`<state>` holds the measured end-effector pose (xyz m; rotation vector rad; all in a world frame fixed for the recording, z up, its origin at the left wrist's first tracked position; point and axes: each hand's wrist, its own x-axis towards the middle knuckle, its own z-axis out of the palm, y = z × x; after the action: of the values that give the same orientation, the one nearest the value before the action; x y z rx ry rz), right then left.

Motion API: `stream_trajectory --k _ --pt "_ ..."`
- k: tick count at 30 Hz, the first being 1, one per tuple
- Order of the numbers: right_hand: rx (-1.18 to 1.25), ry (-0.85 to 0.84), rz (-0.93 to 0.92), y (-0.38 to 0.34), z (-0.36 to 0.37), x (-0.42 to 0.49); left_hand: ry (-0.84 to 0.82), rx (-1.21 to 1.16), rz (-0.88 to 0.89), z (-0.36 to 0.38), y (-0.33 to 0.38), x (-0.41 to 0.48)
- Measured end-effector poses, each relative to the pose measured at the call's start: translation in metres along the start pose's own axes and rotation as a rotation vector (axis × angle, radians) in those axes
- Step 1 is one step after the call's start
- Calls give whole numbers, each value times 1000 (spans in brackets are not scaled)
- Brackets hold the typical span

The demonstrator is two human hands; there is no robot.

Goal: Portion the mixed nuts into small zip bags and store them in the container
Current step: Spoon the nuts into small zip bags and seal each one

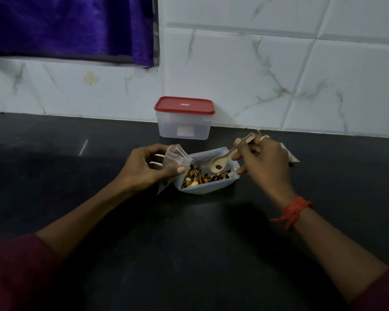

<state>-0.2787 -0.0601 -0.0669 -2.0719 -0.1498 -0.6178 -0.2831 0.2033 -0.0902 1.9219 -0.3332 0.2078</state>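
A black countertop (189,243) meets a white marble-patterned tiled wall (279,63), with a purple curtain (65,25) at far left. A clear container (184,125) stands against the wall, its red lid (184,105) on. A strip of counter separates it from an open pouch (202,188) of mixed nuts (194,176). The left hand (144,164) pinches a small zip bag (175,157) at the pouch's left edge. The right hand (263,160) grips a spoon (220,163) above the nuts.

Container (184,122) blocks behind; dark counter (189,243) open in front
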Motion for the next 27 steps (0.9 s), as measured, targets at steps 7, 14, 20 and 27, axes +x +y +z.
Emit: stream_trajectory --k 7,14,20,27 --pt "-284 -16 -368 9 0 1 -36 57 50 1 -1 -1" --pt "-280 -58 -281 11 3 1 -42 53 52 0 -1 0" --pt "65 -129 137 5 15 -5 -35 43 44 1 -2 -1" --pt "255 -107 371 8 16 -1 -34 38 44 2 1 -1"
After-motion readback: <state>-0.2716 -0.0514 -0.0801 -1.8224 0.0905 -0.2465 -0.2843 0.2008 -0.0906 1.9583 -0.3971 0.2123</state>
